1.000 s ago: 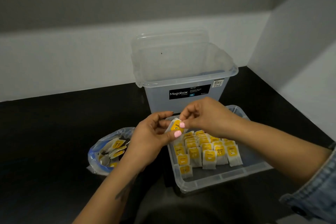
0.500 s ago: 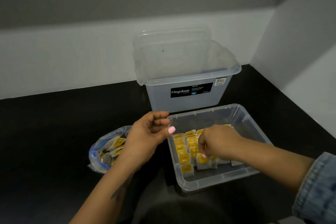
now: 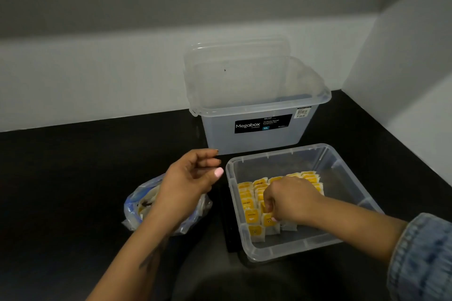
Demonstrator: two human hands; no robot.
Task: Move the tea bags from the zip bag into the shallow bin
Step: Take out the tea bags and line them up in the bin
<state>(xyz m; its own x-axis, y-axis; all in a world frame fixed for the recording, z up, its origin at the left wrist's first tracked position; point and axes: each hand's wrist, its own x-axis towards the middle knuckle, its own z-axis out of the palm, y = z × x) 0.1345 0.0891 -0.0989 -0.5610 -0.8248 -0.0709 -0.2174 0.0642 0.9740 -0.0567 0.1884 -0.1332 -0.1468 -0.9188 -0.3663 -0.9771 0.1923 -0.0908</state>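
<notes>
— Hands at work on a black tabletop [image 3: 73, 178]: what does the right hand [image 3: 291, 199] hold?

— It pinches a tea bag [image 3: 269, 221] among the rows in the shallow bin [image 3: 342, 173].

— And the left hand [image 3: 188, 178]?

— Fingers loosely curled, holding nothing, above the zip bag [image 3: 137, 205] at left.

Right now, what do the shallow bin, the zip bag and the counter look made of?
Shallow bin: clear rigid plastic, glossy; tea bags show through its wall.
Zip bag: thin soft plastic film, crinkled, with blue edging.
Counter: black, smooth, faint sheen; material unclear.
</notes>
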